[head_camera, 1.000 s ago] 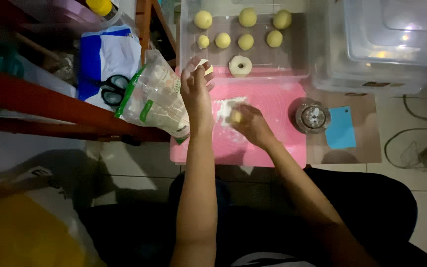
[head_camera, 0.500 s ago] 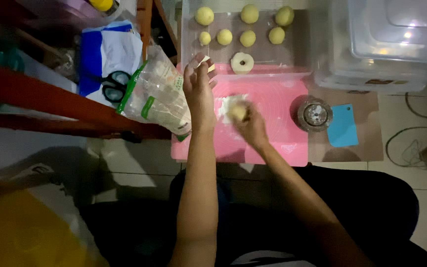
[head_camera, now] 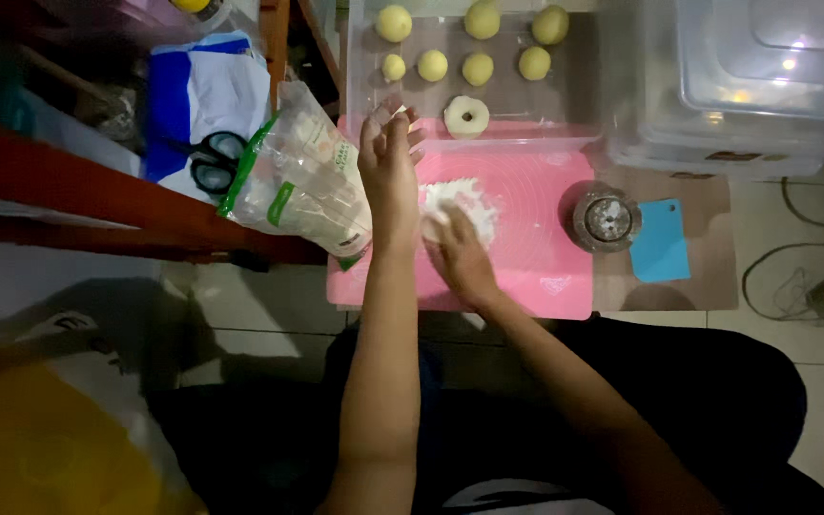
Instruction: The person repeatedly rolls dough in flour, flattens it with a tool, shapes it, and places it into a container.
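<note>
flour under our right hand on the pink mat

flour (head_camera: 464,202) lies in a white patch on the pink mat (head_camera: 536,257), and our right hand (head_camera: 458,256) rests flat on its near edge, palm down, fingers spread loosely over the powder. we cannot tell whether anything sits beneath the palm. our left hand (head_camera: 388,167) is raised above the far left corner of the mat, fingers together and pointing away from us; something small and pale shows at its fingertips, but we cannot tell what it is or whether the hand pinches it.

just left of the left hand a clear plastic bag with green print (head_camera: 302,186) leans tilted against a red wooden frame (head_camera: 97,205), its lower corner touching the mat's left edge. behind the bag lie black-handled scissors (head_camera: 212,162) on a blue and white package (head_camera: 197,95).

beyond the mat stands a clear tray (head_camera: 574,95) holding yellow dough balls (head_camera: 477,69) in two rows, and one flat white ring of dough (head_camera: 466,116) nearest to us in the tray. the ring lies just beyond the flour patch, with the tray's wall between them.

to the right of the mat, on a brown board (head_camera: 708,286), sits a small round metal tool (head_camera: 607,218), and beside it a blue scraper (head_camera: 662,240). stacked clear plastic boxes (head_camera: 765,76) fill the far right. our dark-clothed lap is at the bottom.
</note>
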